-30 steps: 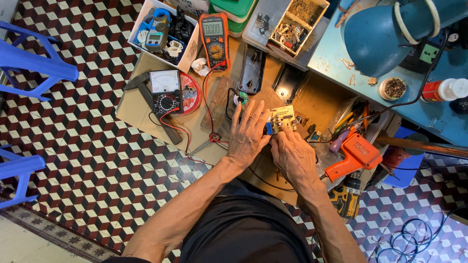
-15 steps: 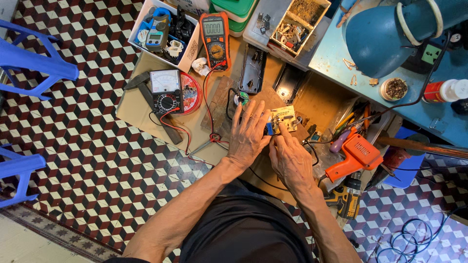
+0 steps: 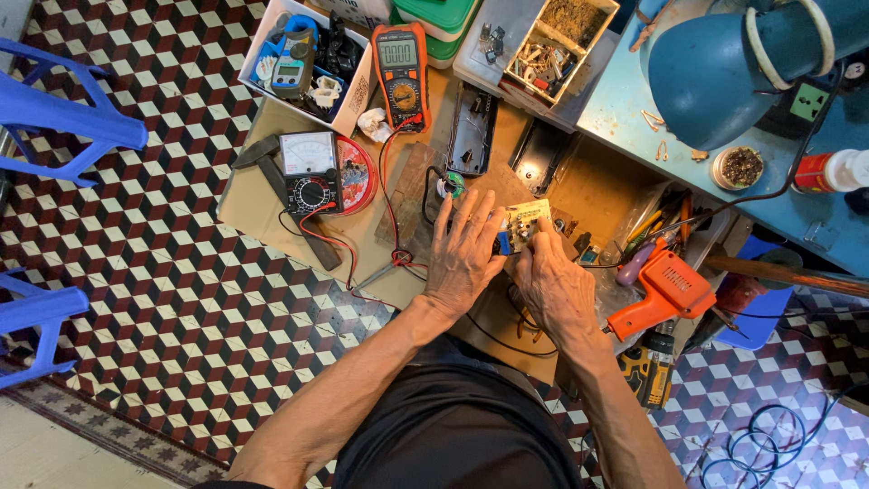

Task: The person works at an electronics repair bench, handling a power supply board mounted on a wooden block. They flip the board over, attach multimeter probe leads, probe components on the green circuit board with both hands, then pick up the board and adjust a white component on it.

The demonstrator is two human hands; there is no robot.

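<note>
Two hands are kept closed on a small pale circuit board (image 3: 523, 224) at frame centre: left hand (image 3: 466, 249) still pressed flat over it, right hand (image 3: 554, 282) shifted slightly, its edge pinched.

An electronics repair workshop set up on a patterned tile floor (image 3: 181, 299): multimeters (image 3: 403, 72) just beyond the hands, an orange soldering gun (image 3: 665, 294) to their right, and boxes of small parts (image 3: 561, 41) farther ahead.
</note>
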